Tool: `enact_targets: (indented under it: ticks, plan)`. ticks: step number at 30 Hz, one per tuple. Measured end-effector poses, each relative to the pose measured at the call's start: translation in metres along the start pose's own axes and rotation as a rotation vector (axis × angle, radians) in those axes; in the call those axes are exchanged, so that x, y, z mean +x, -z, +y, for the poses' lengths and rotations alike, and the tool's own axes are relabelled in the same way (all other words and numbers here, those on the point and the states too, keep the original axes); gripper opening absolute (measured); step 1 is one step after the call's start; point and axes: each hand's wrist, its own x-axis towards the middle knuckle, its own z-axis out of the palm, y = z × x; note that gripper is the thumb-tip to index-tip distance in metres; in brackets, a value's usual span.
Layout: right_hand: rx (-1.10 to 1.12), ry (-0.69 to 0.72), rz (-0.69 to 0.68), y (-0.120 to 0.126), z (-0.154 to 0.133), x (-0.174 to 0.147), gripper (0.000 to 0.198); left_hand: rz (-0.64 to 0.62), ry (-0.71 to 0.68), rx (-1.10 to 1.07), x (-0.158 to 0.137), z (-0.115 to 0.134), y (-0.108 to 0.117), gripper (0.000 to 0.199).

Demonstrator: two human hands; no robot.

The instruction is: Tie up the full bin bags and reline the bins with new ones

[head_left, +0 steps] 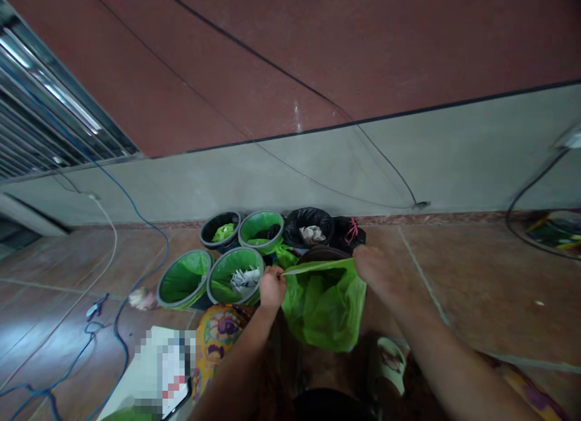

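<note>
A green plastic bag [324, 309] hangs stretched between my two hands, low in the middle of the view. My left hand [273, 286] is closed on one side of its rim. On the other side my right hand [370, 264] grips the opposite edge, so the rim is pulled taut and the bag gapes below it. Just behind the bag shows the dark rim of a round bin [324, 253], mostly hidden. Close to my left hand stands a bin lined in green [220, 261], with crumpled white paper [246, 280] inside.
Several more lined bins stand by the wall, among them a green-lined one [184, 279] and a black-lined one [302, 218]. A tied black bag [354, 234] leans beside them. Blue cable [118, 324] runs across the tiled floor at left. A pale board [154, 342] lies lower left.
</note>
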Motion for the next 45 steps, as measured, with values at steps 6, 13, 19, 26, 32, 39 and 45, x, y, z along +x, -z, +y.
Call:
enact_targets:
  ticks: [6, 13, 19, 26, 32, 39, 45]
  plan:
    - [-0.062, 0.0, -0.063, -0.006, -0.004, -0.004, 0.031, 0.009, -0.049, -0.003, -0.007, 0.011, 0.001, 0.014]
    - [0.077, 0.497, 0.06, -0.024, -0.043, -0.019, 0.053, -0.112, -0.283, -0.048, -0.023, 0.07, -0.006, 0.014]
    - [0.01, 0.46, -0.002, -0.026, -0.042, -0.013, 0.027, -0.139, -0.325, -0.03, -0.02, 0.081, -0.003, 0.017]
    - [-0.083, 0.264, -0.029, -0.02, -0.022, -0.005, 0.034, -0.12, -0.247, 0.002, -0.014, 0.054, -0.006, 0.02]
    - [-0.05, 0.166, 0.012, -0.021, -0.021, -0.007, 0.036, -0.073, -0.157, 0.05, -0.01, 0.048, -0.003, 0.018]
    - [0.049, 0.558, 0.092, -0.015, -0.052, -0.022, 0.023, -0.146, -0.288, 0.037, -0.014, 0.072, -0.004, 0.018]
    - [-0.015, 0.376, 0.082, -0.001, -0.046, -0.017, 0.031, -0.128, -0.253, -0.006, -0.013, 0.061, -0.005, 0.015]
